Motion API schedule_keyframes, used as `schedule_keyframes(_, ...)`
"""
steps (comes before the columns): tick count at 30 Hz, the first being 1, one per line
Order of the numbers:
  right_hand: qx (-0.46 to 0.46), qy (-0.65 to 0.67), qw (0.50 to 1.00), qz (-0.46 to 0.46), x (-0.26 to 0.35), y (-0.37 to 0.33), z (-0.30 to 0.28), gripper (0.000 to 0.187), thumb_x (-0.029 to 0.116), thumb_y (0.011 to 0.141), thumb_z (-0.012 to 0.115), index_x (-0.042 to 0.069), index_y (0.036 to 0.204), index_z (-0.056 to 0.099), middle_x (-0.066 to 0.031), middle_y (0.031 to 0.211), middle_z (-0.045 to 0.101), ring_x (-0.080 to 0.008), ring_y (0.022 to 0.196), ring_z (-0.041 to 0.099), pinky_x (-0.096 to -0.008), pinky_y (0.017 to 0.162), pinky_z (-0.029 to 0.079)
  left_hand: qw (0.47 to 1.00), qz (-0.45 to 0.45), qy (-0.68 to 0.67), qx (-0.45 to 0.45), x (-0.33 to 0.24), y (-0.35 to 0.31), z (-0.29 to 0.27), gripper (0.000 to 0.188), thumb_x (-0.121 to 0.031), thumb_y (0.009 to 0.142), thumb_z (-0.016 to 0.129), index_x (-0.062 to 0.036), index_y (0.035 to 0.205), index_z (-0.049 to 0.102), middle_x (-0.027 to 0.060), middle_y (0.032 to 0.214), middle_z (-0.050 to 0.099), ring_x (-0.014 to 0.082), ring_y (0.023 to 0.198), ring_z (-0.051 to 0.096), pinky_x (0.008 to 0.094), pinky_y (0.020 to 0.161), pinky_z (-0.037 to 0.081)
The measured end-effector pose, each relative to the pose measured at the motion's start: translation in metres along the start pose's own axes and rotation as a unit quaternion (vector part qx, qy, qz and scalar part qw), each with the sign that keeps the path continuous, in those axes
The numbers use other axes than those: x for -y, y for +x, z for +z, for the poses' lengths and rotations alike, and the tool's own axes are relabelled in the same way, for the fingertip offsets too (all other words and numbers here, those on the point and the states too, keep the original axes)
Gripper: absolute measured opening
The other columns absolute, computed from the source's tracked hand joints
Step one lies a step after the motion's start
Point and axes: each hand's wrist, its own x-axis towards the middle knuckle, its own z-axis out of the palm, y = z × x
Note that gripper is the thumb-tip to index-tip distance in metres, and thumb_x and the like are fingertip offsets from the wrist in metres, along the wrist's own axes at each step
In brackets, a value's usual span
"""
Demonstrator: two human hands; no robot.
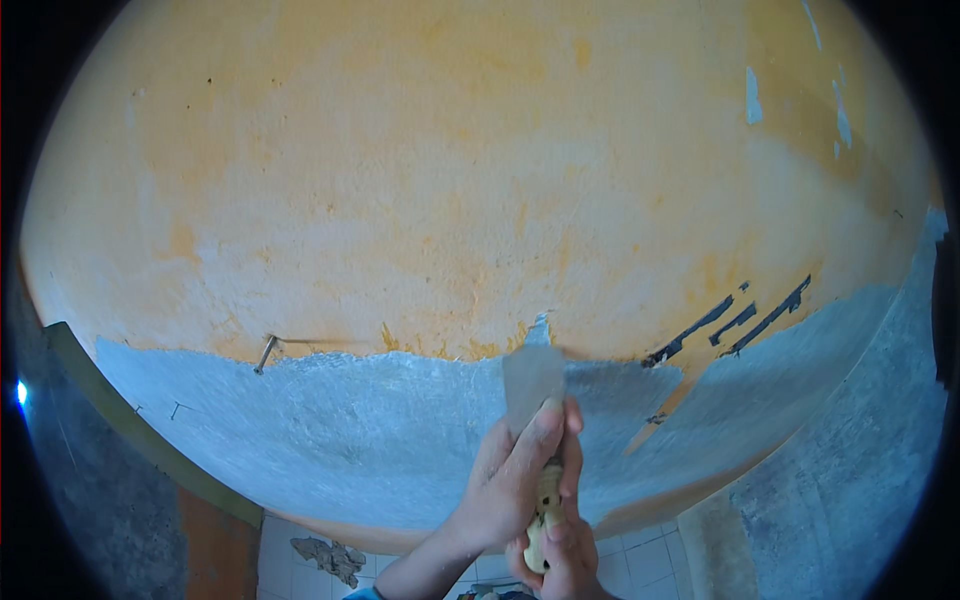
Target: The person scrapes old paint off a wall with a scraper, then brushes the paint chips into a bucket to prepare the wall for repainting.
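Observation:
Both my hands hold a scraper with a grey metal blade (532,378) and a pale wooden handle (545,505). My left hand (510,475) grips high on the handle, its fingers pressing against the back of the blade. My right hand (565,550) is closed around the lower end of the handle. The blade's top edge rests flat on the wall (450,180), just where the orange paint meets the bare grey-blue band (350,430). A small flake of grey stands up just above the blade.
A bent nail (266,352) sticks out of the wall at left. Dark strips of peeled paint (735,322) show at right. White floor tiles (640,560) and a crumpled rag (330,557) lie below. A dark doorframe edge (120,410) runs down the left.

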Motion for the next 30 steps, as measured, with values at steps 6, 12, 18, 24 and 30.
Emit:
schedule_keyframes(6, -0.007, 0.017, 0.996, 0.084, 0.014, -0.006, 0.000, 0.075, 0.044, 0.097, 0.038, 0.018, 0.151, -0.006, -0.0035, 0.113, 0.053, -0.0039, 0.048, 0.028, -0.0212, 0.043, 0.022, 0.998, 0.014, 0.022, -0.060, -0.005, -0.003, 0.013, 0.028, -0.032, 0.102, 0.035, -0.0067, 0.101, 0.047, 0.0027, 0.060, 0.050, 0.0076, 0.051, 0.048, 0.0213, 0.047, 0.039)
schedule_keyframes(12, -0.025, 0.060, 0.997, 0.050, 0.015, -0.003, 0.005, 0.075, 0.040, 0.096, 0.041, 0.019, 0.151, -0.006, -0.0037, 0.119, 0.051, -0.0035, 0.048, 0.029, -0.0197, 0.044, 0.023, 0.995, 0.022, 0.044, -0.084, -0.004, 0.000, 0.015, 0.027, -0.031, 0.102, 0.037, -0.0061, 0.102, 0.049, 0.0027, 0.060, 0.050, 0.0071, 0.050, 0.047, 0.0208, 0.046, 0.038)
schedule_keyframes(18, -0.021, 0.116, 0.993, 0.020, 0.002, -0.002, 0.001, 0.075, 0.040, 0.098, 0.041, 0.019, 0.151, -0.006, -0.0012, 0.124, 0.050, -0.0028, 0.048, 0.028, -0.0195, 0.043, 0.022, 0.991, 0.001, 0.082, -0.103, -0.006, -0.001, 0.017, 0.027, -0.030, 0.102, 0.036, -0.0054, 0.101, 0.048, 0.0031, 0.061, 0.051, 0.0081, 0.047, 0.047, 0.0224, 0.043, 0.039)
schedule_keyframes(24, -0.031, 0.129, 0.991, -0.031, -0.008, 0.004, -0.003, 0.074, 0.041, 0.099, 0.038, 0.014, 0.150, -0.009, 0.0059, 0.070, 0.053, -0.0041, 0.041, 0.022, -0.0194, 0.040, 0.021, 0.993, 0.056, 0.058, -0.090, -0.008, 0.003, 0.018, 0.027, -0.031, 0.102, 0.037, -0.0061, 0.101, 0.048, 0.0029, 0.060, 0.051, 0.0073, 0.048, 0.046, 0.0226, 0.043, 0.037)
schedule_keyframes(30, 0.029, 0.099, 0.994, -0.026, -0.001, 0.001, -0.001, 0.068, 0.032, 0.101, 0.036, 0.015, 0.151, -0.008, 0.0027, 0.073, 0.050, -0.0035, 0.044, 0.027, -0.0183, 0.041, 0.022, 0.995, 0.041, 0.007, -0.089, -0.015, 0.000, 0.025, 0.028, -0.032, 0.102, 0.037, -0.0059, 0.103, 0.047, 0.0028, 0.060, 0.049, 0.0092, 0.042, 0.047, 0.0221, 0.040, 0.039)
